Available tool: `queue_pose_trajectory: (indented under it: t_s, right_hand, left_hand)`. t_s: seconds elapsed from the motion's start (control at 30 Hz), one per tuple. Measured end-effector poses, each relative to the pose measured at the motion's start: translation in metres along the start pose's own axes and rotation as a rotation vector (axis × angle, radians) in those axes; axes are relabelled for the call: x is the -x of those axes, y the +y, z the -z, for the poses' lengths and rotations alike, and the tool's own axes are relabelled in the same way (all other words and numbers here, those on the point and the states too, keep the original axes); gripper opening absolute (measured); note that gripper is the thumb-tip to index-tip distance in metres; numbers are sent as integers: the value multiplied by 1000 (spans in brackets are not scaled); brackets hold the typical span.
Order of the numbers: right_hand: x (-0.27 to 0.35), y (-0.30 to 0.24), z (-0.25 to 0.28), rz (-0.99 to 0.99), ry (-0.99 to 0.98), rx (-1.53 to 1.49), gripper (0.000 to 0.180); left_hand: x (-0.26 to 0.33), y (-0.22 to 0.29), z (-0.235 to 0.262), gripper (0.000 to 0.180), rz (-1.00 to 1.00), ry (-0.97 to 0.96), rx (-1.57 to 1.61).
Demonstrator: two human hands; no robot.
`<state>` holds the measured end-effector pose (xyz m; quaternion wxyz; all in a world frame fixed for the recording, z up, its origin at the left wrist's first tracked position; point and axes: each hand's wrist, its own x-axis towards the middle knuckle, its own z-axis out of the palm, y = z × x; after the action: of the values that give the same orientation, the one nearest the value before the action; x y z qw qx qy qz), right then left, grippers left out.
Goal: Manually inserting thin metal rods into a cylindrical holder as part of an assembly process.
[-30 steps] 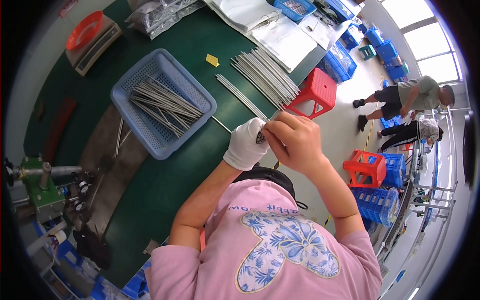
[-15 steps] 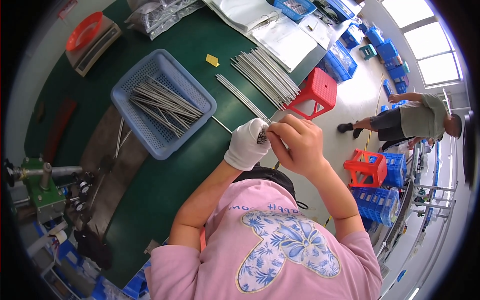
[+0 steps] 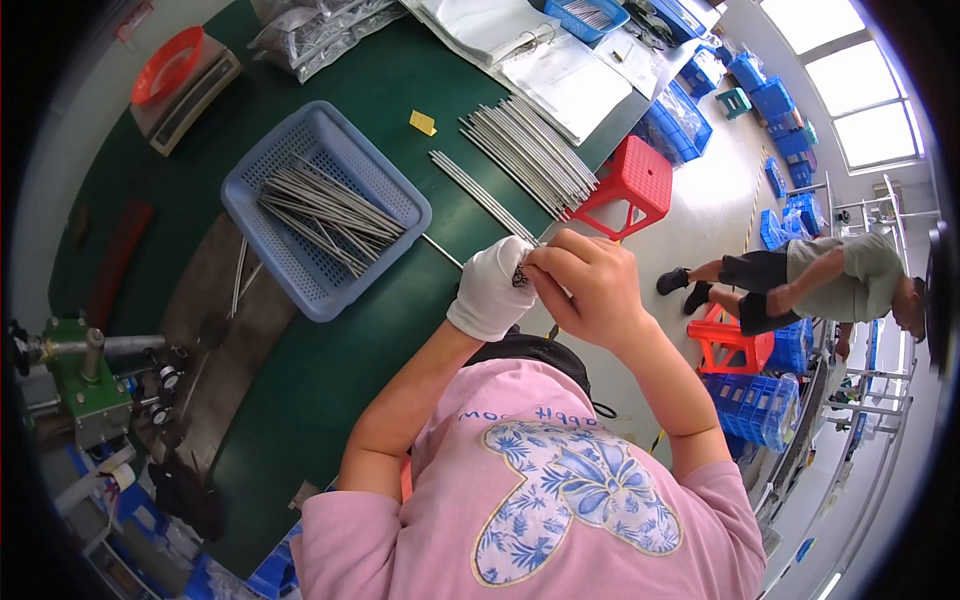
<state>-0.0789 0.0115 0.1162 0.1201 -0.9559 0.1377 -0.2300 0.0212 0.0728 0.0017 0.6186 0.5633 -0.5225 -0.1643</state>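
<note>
My left hand (image 3: 491, 292), in a white glove, is curled around a cluster of small dark metal pieces (image 3: 520, 276), too small to name. Against that cluster, the bare fingers of my right hand (image 3: 592, 285) are pinched together; whatever they hold is hidden. A thin metal rod (image 3: 441, 250) runs from beside the basket to the glove, and whether it is gripped cannot be told. Just beyond my hands lies a short row of metal rods (image 3: 482, 194). Farther off is a wider row of similar rods (image 3: 530, 155). The blue perforated basket (image 3: 375, 165) holds a loose heap of rods (image 3: 325, 215).
A yellow tag (image 3: 423, 122) and open papers (image 3: 565, 80) lie on the green table (image 3: 400, 60). A scale with an orange dish (image 3: 167, 65) stands far left, a green machine (image 3: 85, 385) near left. Red stools (image 3: 640, 185) and a walking person (image 3: 835, 280) are at right.
My right hand has shifted slightly left, its fingers closer over the cluster in the glove. The left hand stays put. The person at right has walked nearer, partly covering the second red stool.
</note>
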Motion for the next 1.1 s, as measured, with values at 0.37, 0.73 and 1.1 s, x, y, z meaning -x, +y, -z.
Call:
queue_pose_trajectory:
  t_s: [0.37, 0.73, 1.1]
  right_hand:
    - [7, -6, -16, -47, -17, -51, 12]
    - [32, 8, -2, -119, 171, -129, 8]
    - [122, 116, 43, -384, 397, -265, 7]
  left_hand:
    - [22, -41, -3, 17, 90, -31, 121]
    - [23, -46, -8, 10, 130, -186, 279]
    - [-27, 9, -127, 12, 250, -517, 47]
